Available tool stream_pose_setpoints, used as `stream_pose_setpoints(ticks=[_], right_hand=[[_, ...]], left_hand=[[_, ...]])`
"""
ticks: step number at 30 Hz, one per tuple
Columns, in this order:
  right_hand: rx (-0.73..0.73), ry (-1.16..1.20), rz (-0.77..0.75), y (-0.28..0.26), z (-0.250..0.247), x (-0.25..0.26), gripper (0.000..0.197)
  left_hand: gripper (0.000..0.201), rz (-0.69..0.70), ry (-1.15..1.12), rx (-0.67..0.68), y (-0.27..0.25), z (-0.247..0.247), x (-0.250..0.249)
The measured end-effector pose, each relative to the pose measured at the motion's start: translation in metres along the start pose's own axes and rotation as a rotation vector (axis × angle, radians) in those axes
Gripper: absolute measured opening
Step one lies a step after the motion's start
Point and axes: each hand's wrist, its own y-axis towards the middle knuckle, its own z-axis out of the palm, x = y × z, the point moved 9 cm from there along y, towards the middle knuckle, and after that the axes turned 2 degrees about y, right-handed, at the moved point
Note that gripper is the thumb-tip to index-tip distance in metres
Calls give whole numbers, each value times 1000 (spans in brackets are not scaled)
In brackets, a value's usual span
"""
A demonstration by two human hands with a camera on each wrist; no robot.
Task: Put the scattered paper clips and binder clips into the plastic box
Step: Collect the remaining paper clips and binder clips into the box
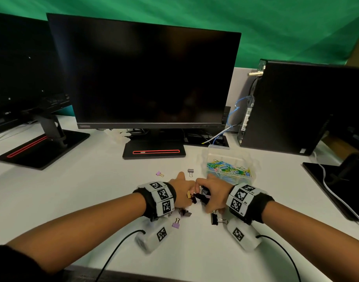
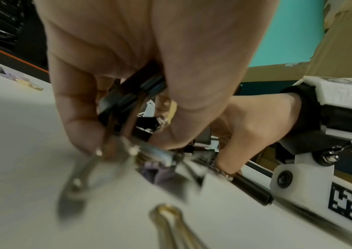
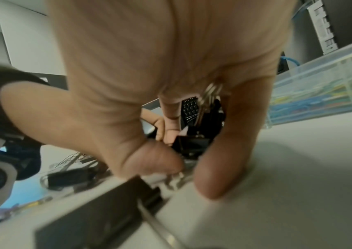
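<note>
binder clips (image 1: 196, 197) bunched on the table (image 1: 93, 190) between both hands, left hand (image 1: 181, 192) and right hand (image 1: 214, 195) curling fingers round them; next, lift into plastic box (image 1: 229, 165) just beyond.

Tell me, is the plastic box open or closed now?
Open. The box has no lid on top in the head view, and the colored paper clips inside lie uncovered.

A white desk (image 1: 77, 192) is backed at twelve o'clock by a green backdrop (image 1: 276, 27). A dark monitor (image 1: 150, 78) is set centrally, a second monitor (image 1: 22, 68) at ten o'clock, a black computer tower (image 1: 300, 106) at two o'clock.
</note>
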Motion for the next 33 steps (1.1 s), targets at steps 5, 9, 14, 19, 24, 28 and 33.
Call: stream_pose_setpoints(ticks=[5,9,14,19,24,28,33], right_hand=[[25,-41,-1,0,-2,-4,49],[9,-15,-26,-7,-9,-11,32],[39,136,-9,-13,-12,-29,29],[36,237,-9,-20,-18,-48,33],[34,265,-58,-24,-20,-59,35],[27,255,-82,-26,-24,-66,35],[58,282,-76,-29,-30,-72,34]], left_hand=[[11,69,1,-22,5,-9,0],[18,84,-4,-61,13,-21,8],[28,138,-110,-67,22,-39,13],[29,208,-289,-72,38,-60,6],[23,232,-456,-100,66,-86,-12],[24,247,-562,-159,96,-111,-31],[28,212,-600,-203,135,-125,-45]])
